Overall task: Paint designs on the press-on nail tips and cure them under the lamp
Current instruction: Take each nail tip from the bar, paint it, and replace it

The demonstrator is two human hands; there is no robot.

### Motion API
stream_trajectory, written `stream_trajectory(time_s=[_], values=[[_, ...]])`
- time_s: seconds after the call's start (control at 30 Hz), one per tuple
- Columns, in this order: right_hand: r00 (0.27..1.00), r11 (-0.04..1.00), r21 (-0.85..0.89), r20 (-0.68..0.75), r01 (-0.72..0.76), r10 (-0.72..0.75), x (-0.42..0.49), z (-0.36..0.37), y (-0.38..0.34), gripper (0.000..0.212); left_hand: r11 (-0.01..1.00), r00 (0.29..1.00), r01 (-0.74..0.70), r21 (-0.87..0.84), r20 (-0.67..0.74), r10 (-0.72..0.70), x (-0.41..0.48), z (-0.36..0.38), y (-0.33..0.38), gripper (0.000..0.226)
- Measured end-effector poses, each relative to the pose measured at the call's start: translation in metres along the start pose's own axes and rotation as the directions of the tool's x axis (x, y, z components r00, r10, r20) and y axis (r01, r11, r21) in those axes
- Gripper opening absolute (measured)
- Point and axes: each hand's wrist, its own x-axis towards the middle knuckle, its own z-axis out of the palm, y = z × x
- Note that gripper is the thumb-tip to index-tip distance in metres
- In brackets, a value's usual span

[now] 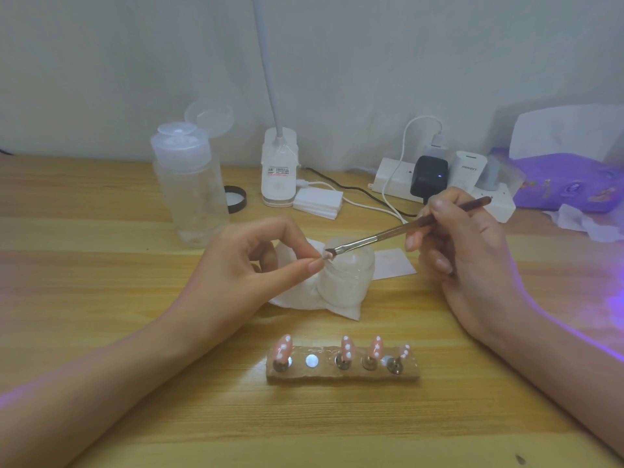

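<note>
Desk [101, 332]: brush [388, 233] at nail [327, 255]; PISEN charger [469, 168]

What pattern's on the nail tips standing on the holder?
The nail tips are pink with white dots; head view shows it best.

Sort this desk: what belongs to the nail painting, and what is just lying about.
In use: brush, nail tip pinched in the left hand, holder with four dotted tips, white jar.
Lying about: power strip, black charger, clear pump bottle.
</note>
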Motion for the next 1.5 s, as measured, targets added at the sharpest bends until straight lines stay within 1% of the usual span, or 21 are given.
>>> stream_trajectory(time_s=[0.07, 0.13, 0.23, 0.3, 0.4, 0.47, 0.5, 0.57, 0.63, 0.73, 0.8, 0.9, 0.97, 1.03, 1.1, 1.17, 1.23, 1.33, 1.4, 1.5], values=[[0.999, 1.000, -0.007, -0.042, -0.018, 0.018, 0.0001, -0.0007, -0.0004, 0.031, 1.000, 1.000, 0.000, -0.001, 0.000, 0.000, -0.0002, 0.0003, 0.0005, 0.020], [0.998, 1.000, 0.026, -0.057, -0.016, 0.017, 0.0004, -0.0016, -0.0013, 0.033, 1.000, 1.000, 0.007, 0.002, -0.003, -0.007, 0.0001, 0.0004, 0.0016, 0.016], [1.000, 0.998, 0.058, -0.012, 0.016, -0.016, -0.0002, -0.0009, -0.0018, 0.030, 1.000, 1.000, 0.024, -0.007, 0.018, -0.024, 0.0002, -0.0003, 0.0038, 0.013], [1.000, 0.999, 0.027, 0.006, 0.024, -0.024, -0.0005, 0.0002, -0.0009, 0.025, 1.000, 0.999, 0.030, -0.011, 0.023, -0.030, 0.0004, -0.0002, 0.0039, 0.013], [0.999, 1.000, -0.029, -0.038, -0.003, 0.002, 0.0008, -0.0006, 0.0008, 0.026, 1.000, 1.000, 0.019, -0.010, 0.017, -0.018, 0.0005, 0.0001, 0.0038, 0.013], [0.998, 1.000, 0.000, -0.056, -0.019, 0.019, 0.0015, -0.0022, 0.0009, 0.030, 1.000, 1.000, 0.015, -0.008, 0.026, -0.015, 0.0002, -0.0001, 0.0041, 0.014], [0.999, 0.999, 0.027, -0.048, -0.017, 0.018, 0.0014, -0.0026, 0.0005, 0.032, 1.000, 0.999, 0.013, -0.006, 0.029, -0.013, 0.0000, -0.0003, 0.0043, 0.015], [1.000, 0.998, 0.057, -0.008, -0.004, 0.005, 0.0008, -0.0022, -0.0001, 0.029, 1.000, 1.000, 0.015, -0.007, 0.028, -0.015, 0.0002, -0.0004, 0.0042, 0.013], [1.000, 1.000, 0.027, 0.017, -0.001, 0.000, 0.0004, -0.0006, 0.0001, 0.024, 1.000, 0.999, 0.020, -0.018, 0.028, -0.019, 0.0003, -0.0001, 0.0042, 0.012], [0.999, 1.000, -0.019, -0.034, -0.022, 0.022, 0.0008, -0.0005, 0.0010, 0.025, 1.000, 1.000, 0.017, -0.015, 0.023, -0.017, 0.0000, 0.0001, 0.0045, 0.013], [0.998, 1.000, 0.009, -0.053, -0.029, 0.029, 0.0010, -0.0016, 0.0006, 0.028, 1.000, 1.000, 0.015, -0.009, 0.024, -0.015, -0.0001, 0.0002, 0.0048, 0.013], [1.000, 0.998, 0.058, 0.007, -0.005, 0.005, 0.0005, -0.0018, -0.0005, 0.029, 1.000, 1.000, 0.015, -0.015, 0.025, -0.015, 0.0001, 0.0001, 0.0047, 0.013], [1.000, 1.000, 0.022, 0.026, -0.002, 0.001, 0.0001, -0.0003, -0.0004, 0.027, 1.000, 1.000, 0.018, -0.016, 0.026, -0.017, 0.0001, 0.0001, 0.0045, 0.013], [1.000, 1.000, -0.008, -0.016, -0.022, 0.022, 0.0006, -0.0003, 0.0005, 0.029, 1.000, 0.999, 0.022, -0.019, 0.029, -0.022, -0.0001, 0.0002, 0.0047, 0.013], [0.997, 0.999, 0.009, -0.060, -0.039, 0.039, 0.0011, -0.0016, 0.0006, 0.032, 1.000, 0.999, 0.023, -0.022, 0.028, -0.022, -0.0004, 0.0000, 0.0051, 0.013], [0.999, 0.998, 0.045, -0.042, -0.033, 0.035, 0.0008, -0.0022, -0.0001, 0.033, 0.999, 0.999, 0.026, -0.026, 0.025, -0.025, -0.0005, -0.0001, 0.0055, 0.013], [1.000, 0.999, 0.046, -0.001, -0.027, 0.027, 0.0005, -0.0007, -0.0009, 0.030, 0.999, 0.999, 0.027, -0.033, 0.022, -0.026, -0.0010, -0.0001, 0.0054, 0.013], [0.998, 0.999, 0.000, -0.035, -0.054, 0.054, 0.0011, 0.0000, 0.0004, 0.031, 0.999, 1.000, 0.025, -0.028, 0.019, -0.025, -0.0011, 0.0010, 0.0053, 0.017], [0.996, 0.998, 0.017, -0.068, -0.063, 0.064, 0.0013, -0.0012, 0.0002, 0.033, 0.999, 0.999, 0.027, -0.027, 0.018, -0.027, -0.0011, 0.0010, 0.0061, 0.016], [0.999, 0.998, 0.056, -0.022, -0.031, 0.032, 0.0000, -0.0017, -0.0013, 0.032, 0.999, 0.999, 0.030, -0.028, 0.028, -0.029, -0.0008, 0.0001, 0.0063, 0.013]])
